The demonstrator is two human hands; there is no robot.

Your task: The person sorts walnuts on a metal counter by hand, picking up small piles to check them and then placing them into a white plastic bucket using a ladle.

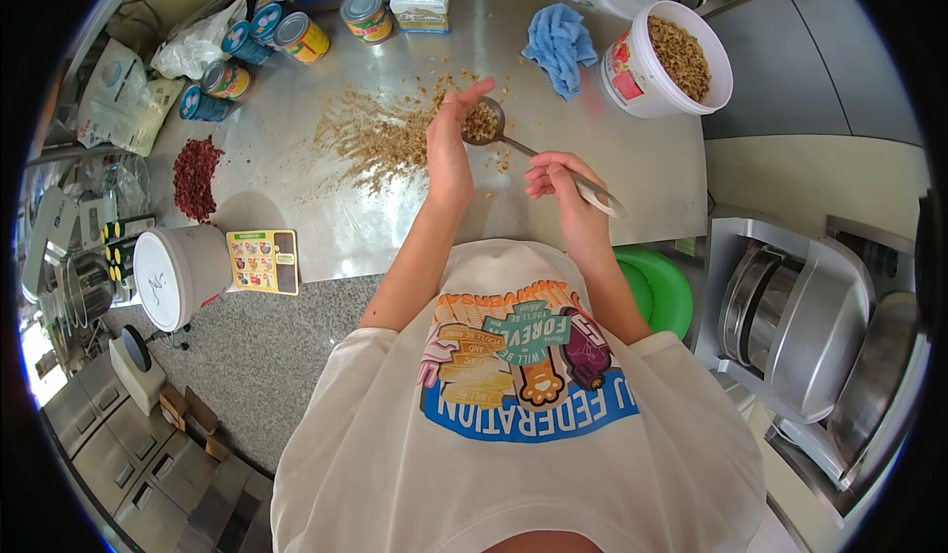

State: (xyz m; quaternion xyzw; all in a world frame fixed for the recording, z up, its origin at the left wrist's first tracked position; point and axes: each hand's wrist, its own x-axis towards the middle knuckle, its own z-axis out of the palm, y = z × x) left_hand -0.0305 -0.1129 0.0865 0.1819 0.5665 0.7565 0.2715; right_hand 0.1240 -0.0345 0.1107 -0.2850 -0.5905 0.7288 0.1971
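Note:
My right hand (564,177) grips the handle of a large metal spoon (518,146), whose bowl lies low over the steel table (355,238) and holds chopped nuts (481,122), probably walnuts. At the left side of the bowl, my left hand (453,138) is held on edge with fingers stretched, against the nut pieces; whether it touches the spoon is hard to tell. Crumbs and fine bits (378,138) spread leftward from it over the steel. At the upper right a white plastic tub (622,83) stands tilted, filled with the same chopped nuts (678,57).
A blue cloth (561,46) lies left of the tub. Several cans (366,20) and a yeast packet (420,5) stand along the back. Dark red dried fruit (195,179) is heaped at left, near a lidded white bucket (181,268) and a yellow card (263,262).

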